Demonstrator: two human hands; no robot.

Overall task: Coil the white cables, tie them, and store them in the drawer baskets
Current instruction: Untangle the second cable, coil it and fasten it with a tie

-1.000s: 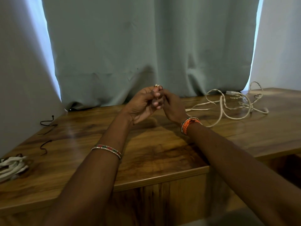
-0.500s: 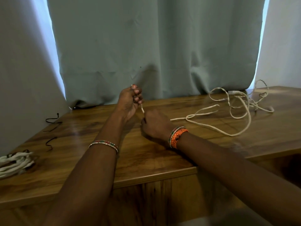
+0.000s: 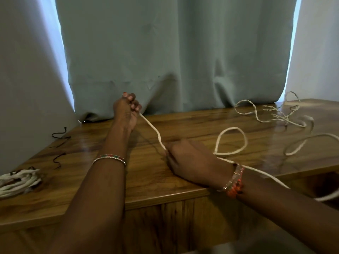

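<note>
Left hand (image 3: 127, 109) raised, grip clenched on one end of the white cable (image 3: 153, 132); the cable runs down from it to the right hand (image 3: 190, 160), whose grip pinches it low on the worktop (image 3: 128, 184). Past the right grip the cable loops rightward and trails off the front edge. A coiled cable bundle (image 3: 17, 181) lies well left of both grips.

A room in a home, it seems: a varnished wooden worktop (image 3: 183, 173) stands against pale walls (image 3: 22, 85), with a long grey-green curtain (image 3: 172, 57) drawn at 12 o'clock and daylight showing along its edges at 11 and 1 o'clock.
</note>
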